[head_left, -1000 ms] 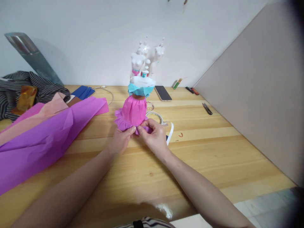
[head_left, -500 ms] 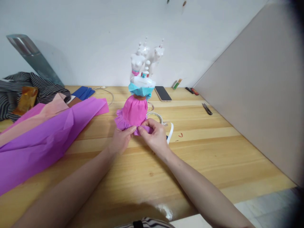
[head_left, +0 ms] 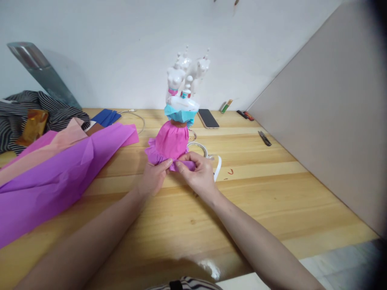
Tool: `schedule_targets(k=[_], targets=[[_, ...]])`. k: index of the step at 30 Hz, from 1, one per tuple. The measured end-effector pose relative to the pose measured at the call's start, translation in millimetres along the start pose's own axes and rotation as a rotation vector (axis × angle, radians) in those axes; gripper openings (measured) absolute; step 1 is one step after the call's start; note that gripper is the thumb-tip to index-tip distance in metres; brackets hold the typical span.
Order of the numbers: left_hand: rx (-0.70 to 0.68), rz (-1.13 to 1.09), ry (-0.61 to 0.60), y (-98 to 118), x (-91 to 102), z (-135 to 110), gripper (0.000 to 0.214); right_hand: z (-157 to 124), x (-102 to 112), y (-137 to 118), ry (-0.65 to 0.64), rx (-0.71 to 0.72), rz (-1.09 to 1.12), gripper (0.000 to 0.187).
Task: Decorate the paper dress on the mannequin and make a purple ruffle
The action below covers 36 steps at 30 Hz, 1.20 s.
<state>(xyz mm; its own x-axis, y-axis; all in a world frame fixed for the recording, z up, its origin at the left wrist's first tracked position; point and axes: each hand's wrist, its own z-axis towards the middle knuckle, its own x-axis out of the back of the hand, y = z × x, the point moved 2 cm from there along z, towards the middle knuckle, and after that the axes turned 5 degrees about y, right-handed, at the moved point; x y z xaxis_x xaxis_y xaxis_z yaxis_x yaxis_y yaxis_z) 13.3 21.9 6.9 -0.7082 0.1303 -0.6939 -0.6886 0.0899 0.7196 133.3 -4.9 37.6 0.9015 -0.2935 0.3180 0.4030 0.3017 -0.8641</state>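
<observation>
A white glossy figurine [head_left: 175, 76] stands on the table, dressed in a light blue paper band [head_left: 180, 114] and a pink paper skirt [head_left: 173, 140]. Along the skirt's lower edge runs a gathered purple paper strip [head_left: 155, 152]. My left hand [head_left: 154, 177] is closed, thumb pressing the strip at the hem. Close beside it, my right hand [head_left: 198, 171] pinches the same strip, whose loose part shows between thumb and fingers. The fingers under the paper are partly hidden.
Large purple paper sheets [head_left: 69, 169] lie at left by a striped cloth [head_left: 39, 104]. Behind my right hand is a roll of tape [head_left: 198, 148]. A phone [head_left: 208, 119] lies near the wall; small snips [head_left: 265, 138] lie at right. A partition [head_left: 329, 100] bounds the right side.
The figurine has shifted very slightly to the right and tilts a little. Both hands keep their grip on the purple strip at nearly the same spot.
</observation>
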Motion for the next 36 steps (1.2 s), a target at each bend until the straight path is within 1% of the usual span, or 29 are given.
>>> schedule_targets(k=[4, 7, 16, 24, 30, 36], targets=[[-0.013, 0.01, -0.006, -0.8, 0.6, 0.2, 0.03, -1.8, -2.0, -0.9, -0.054, 0.012, 0.031, 0.012], [-0.02, 0.012, -0.008, -1.2, 1.1, 0.5, 0.028, -2.4, -2.6, -0.8, -0.064, -0.005, 0.041, 0.012], [0.007, 0.008, -0.02, 0.4, -0.3, -1.1, 0.032, -0.1, -2.3, 2.9, 0.003, -0.045, 0.018, 0.013], [0.003, 0.031, -0.023, -1.7, -0.7, -0.6, 0.034, -0.6, -4.7, 7.3, 0.016, -0.062, 0.003, 0.013], [0.028, 0.03, -0.01, -2.9, 1.6, -0.9, 0.037, -0.3, -5.4, 6.5, 0.058, -0.09, -0.007, 0.019], [0.014, 0.035, -0.036, -4.3, 2.3, -0.2, 0.029, -0.2, -7.2, 7.8, 0.055, -0.149, 0.059, 0.021]])
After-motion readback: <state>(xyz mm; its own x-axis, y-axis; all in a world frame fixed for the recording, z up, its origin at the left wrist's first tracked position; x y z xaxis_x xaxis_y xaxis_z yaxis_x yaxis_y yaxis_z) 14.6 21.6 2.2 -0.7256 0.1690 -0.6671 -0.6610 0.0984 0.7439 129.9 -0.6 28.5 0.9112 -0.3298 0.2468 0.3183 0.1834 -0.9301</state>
